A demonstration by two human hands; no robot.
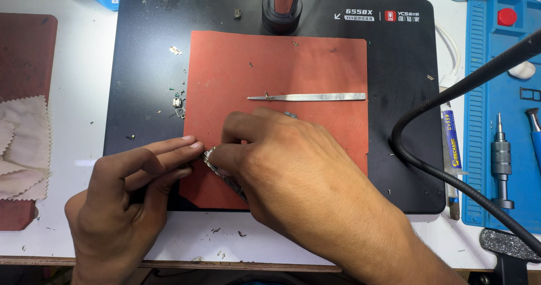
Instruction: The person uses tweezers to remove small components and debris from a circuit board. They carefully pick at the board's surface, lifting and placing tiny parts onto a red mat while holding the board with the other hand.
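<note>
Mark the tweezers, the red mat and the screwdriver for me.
tweezers [315, 97], head view, middle of the flat metal shaft.
red mat [315, 65], head view, bare upper area.
screwdriver [500, 161], head view, knurled metal handle.

Ahead of me, metal tweezers [307, 97] lie across the red mat's [315, 65] middle. Small screws and parts [177, 102] sit just off its left edge on the black pad [146, 37]. A screwdriver [500, 161] rests on the blue tray [479, 149] at the desk's right edge; pale cloths [20, 144] at its left.
</note>
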